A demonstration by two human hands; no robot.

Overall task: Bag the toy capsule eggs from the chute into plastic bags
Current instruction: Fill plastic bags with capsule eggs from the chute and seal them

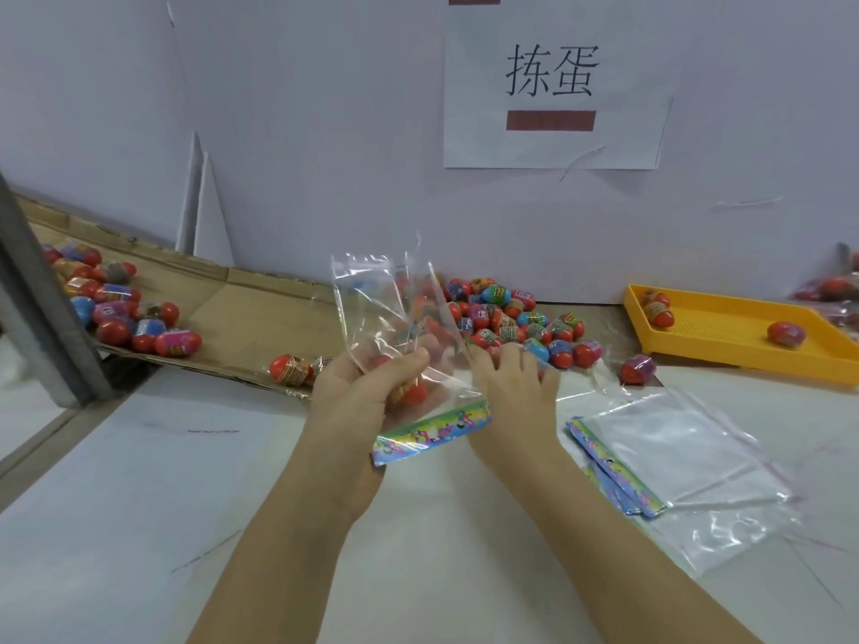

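In left hand (367, 388): clear bag (386, 313), red egg (409, 391).

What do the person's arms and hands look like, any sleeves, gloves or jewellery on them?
Both arms are bare from where they enter the picture; no sleeve edge shows. The left hand and right hand wear no gloves. No watch, bracelet or band shows on either wrist, and no ring can be seen on the fingers that show. No markings, tape or bandages are visible.
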